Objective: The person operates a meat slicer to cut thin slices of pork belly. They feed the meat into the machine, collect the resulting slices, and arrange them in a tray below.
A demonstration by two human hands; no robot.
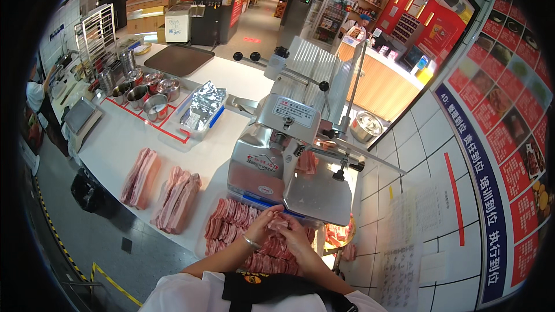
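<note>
My left hand [261, 228], with a silver bangle at the wrist, meets my right hand [294, 235] above a plastic tub of meat. Pinched between the fingers of both is a small bunch of pork slices [278, 224]. Beneath them, rows of sliced pork belly [230, 227] fill the clear tub [198, 249]; my hands and forearms hide part of these rows. Directly ahead stands a metal meat slicer [256, 177], its flat steel plate [321, 201] just beyond my right hand. Some meat [307, 162] is visible inside the machine.
Two groups of pork belly slabs [141, 177] [177, 199] lie left on the white counter [208, 147]. Farther back are a foil-packed tub [201, 106], steel pots [156, 107] and a brown tray [180, 59]. A tiled wall [403, 151] bounds the right; two people are farther off.
</note>
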